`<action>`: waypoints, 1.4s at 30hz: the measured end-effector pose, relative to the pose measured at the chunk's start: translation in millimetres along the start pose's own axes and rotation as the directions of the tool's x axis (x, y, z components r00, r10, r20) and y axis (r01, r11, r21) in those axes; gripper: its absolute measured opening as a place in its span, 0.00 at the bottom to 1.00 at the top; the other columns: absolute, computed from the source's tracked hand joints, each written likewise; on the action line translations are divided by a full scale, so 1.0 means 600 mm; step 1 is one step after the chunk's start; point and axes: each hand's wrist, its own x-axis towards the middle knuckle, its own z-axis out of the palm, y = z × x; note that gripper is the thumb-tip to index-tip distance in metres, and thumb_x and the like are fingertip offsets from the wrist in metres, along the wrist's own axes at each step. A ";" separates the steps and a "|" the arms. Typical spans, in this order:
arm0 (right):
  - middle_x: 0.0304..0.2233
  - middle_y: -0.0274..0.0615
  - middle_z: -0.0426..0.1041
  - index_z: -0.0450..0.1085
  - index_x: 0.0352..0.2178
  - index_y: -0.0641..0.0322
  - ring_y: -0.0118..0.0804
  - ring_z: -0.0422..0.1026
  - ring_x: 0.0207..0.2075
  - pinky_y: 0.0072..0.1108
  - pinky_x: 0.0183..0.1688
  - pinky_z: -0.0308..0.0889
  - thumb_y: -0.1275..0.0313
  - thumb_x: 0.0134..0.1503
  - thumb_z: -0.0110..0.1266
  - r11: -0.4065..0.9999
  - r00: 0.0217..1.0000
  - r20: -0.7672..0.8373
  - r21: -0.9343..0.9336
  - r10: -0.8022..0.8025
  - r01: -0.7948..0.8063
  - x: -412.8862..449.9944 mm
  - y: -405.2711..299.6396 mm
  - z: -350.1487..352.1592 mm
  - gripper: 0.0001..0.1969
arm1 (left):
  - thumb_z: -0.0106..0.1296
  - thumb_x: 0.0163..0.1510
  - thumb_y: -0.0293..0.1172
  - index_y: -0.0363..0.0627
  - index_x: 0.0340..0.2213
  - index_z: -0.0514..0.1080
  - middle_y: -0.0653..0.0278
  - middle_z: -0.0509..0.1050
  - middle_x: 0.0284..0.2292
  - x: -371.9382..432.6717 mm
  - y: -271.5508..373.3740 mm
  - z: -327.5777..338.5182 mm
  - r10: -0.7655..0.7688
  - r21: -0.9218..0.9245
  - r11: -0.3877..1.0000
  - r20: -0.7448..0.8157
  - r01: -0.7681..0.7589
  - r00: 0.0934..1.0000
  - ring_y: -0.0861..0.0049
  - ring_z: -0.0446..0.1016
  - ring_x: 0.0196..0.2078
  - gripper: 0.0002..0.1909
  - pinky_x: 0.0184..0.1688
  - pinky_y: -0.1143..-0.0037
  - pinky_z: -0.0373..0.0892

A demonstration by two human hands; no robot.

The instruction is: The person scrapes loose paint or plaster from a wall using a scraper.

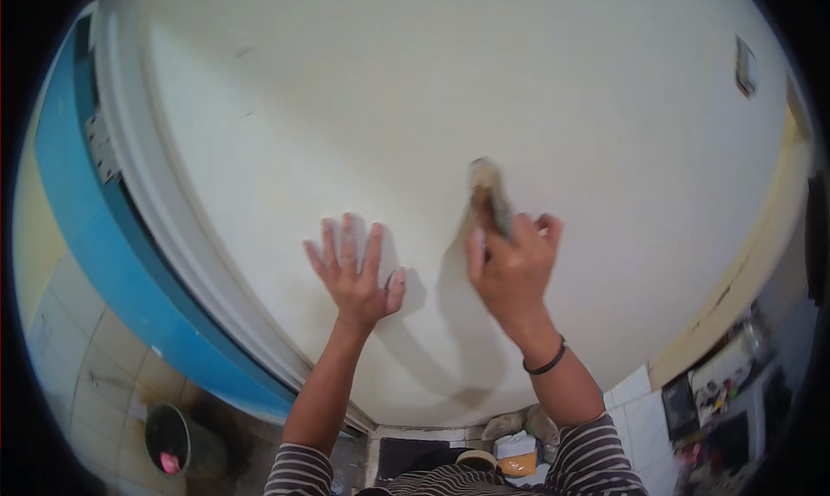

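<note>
In front of me stands a white wall [415, 107] with a smooth surface. My left hand [356, 279] lies on it palm down, fingers spread, holding nothing. To its right, my right hand [515, 269], with a dark band at the wrist, grips a small brown and cream item [487, 191]. Motion blurs that item, so I cannot tell whether it is a brush or a folded cloth. Its pale tip points up, at or close to the wall. Shadows of both hands fall on the white surface.
At left are a blue door [130, 301], its metal hinge [102, 146] and a white frame [194, 262]. A dark bucket [188, 437] holds something pink. Below me lie a dark mat [412, 454] and bags [517, 454]. A wall switch [746, 66] sits upper right; cluttered items [720, 395] stand lower right.
</note>
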 end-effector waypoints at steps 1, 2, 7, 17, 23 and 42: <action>0.24 0.39 0.65 0.73 0.21 0.63 0.41 0.65 0.27 0.38 0.40 0.59 0.74 0.46 0.60 1.000 1.000 -0.014 -0.022 0.005 -0.005 0.007 -0.002 0.002 0.05 | 0.42 0.55 0.50 0.39 0.56 0.67 0.42 0.56 0.62 -0.001 -0.003 -0.001 -0.008 -0.010 1.000 0.004 0.008 1.000 0.39 0.47 0.67 0.34 0.66 0.44 0.35; 0.24 0.40 0.65 0.75 0.24 0.63 0.40 0.65 0.27 0.38 0.40 0.59 0.73 0.47 0.60 0.999 1.000 0.005 -0.029 0.014 -0.014 0.003 -0.005 0.006 0.04 | 0.42 0.55 0.51 0.41 0.56 0.68 0.42 0.57 0.62 -0.001 -0.004 0.000 -0.018 -0.017 1.000 0.008 0.019 1.000 0.40 0.48 0.67 0.34 0.66 0.44 0.35; 0.24 0.40 0.65 0.78 0.37 0.64 0.39 0.65 0.27 0.37 0.41 0.59 0.73 0.49 0.59 0.994 0.987 0.122 -0.013 -0.104 0.106 -0.070 -0.023 0.034 0.13 | 0.45 0.54 0.52 0.51 0.55 0.71 0.51 0.60 0.62 0.010 0.006 0.009 -0.066 -0.078 0.995 -0.019 0.064 0.998 0.47 0.51 0.67 0.31 0.66 0.46 0.35; 0.28 0.42 0.73 0.76 0.44 0.64 0.38 0.66 0.26 0.29 0.42 0.58 0.76 0.54 0.54 0.993 0.995 0.062 -0.090 -0.077 0.083 -0.070 -0.029 0.039 0.15 | 0.46 0.52 0.50 0.57 0.54 0.71 0.54 0.60 0.62 -0.001 0.002 0.011 -0.066 -0.079 0.995 -0.034 0.063 0.997 0.51 0.51 0.67 0.29 0.66 0.47 0.36; 0.37 0.43 0.77 0.76 0.44 0.65 0.36 0.68 0.28 0.29 0.42 0.58 0.77 0.55 0.53 0.996 0.991 0.131 -0.079 -0.022 0.033 -0.026 -0.023 0.027 0.15 | 0.46 0.52 0.50 0.58 0.54 0.71 0.55 0.60 0.62 -0.007 -0.004 0.010 -0.055 -0.051 0.997 -0.034 0.054 0.998 0.53 0.51 0.67 0.29 0.66 0.48 0.37; 0.25 0.44 0.69 0.76 0.44 0.67 0.40 0.65 0.26 0.34 0.41 0.61 0.77 0.51 0.56 0.992 0.988 0.113 -0.053 -0.107 0.113 -0.127 -0.059 0.074 0.17 | 0.44 0.54 0.51 0.60 0.54 0.72 0.59 0.62 0.62 -0.009 0.000 0.020 -0.065 -0.075 0.995 -0.050 0.061 0.997 0.54 0.53 0.67 0.28 0.67 0.52 0.37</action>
